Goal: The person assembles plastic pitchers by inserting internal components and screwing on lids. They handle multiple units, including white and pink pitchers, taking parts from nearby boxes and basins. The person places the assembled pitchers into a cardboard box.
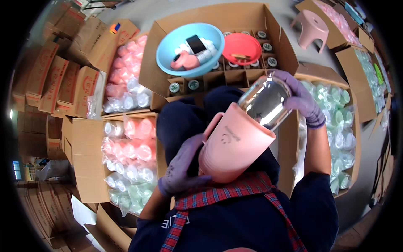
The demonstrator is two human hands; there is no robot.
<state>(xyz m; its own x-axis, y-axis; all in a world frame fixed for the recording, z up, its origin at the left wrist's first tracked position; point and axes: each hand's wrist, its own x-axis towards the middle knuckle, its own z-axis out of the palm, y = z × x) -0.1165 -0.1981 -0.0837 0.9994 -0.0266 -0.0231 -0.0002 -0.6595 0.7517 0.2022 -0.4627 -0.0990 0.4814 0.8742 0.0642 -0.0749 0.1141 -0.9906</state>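
Observation:
My left hand [182,168], in a purple glove, is closed around the lower handle side of a pink thermos jug body [235,147], which leans over my lap with its wide mouth tilted up to the right. A printed smiley mark shows on its side. My right hand [301,98], gloved alike, grips a shiny silver thermos liner [265,103] by its upper right side. The liner's lower end sits at the jug's mouth, partly hidden by the rim. Both things are slanted.
Ahead stands a divided carton [210,14] holding several liners, with a blue basin [166,63] and a red tray [243,44] on top. Cartons of bagged pink, white and green parts [130,151] flank me on the left, more green parts [338,134] on the right. A pink stool [310,27] stands far right.

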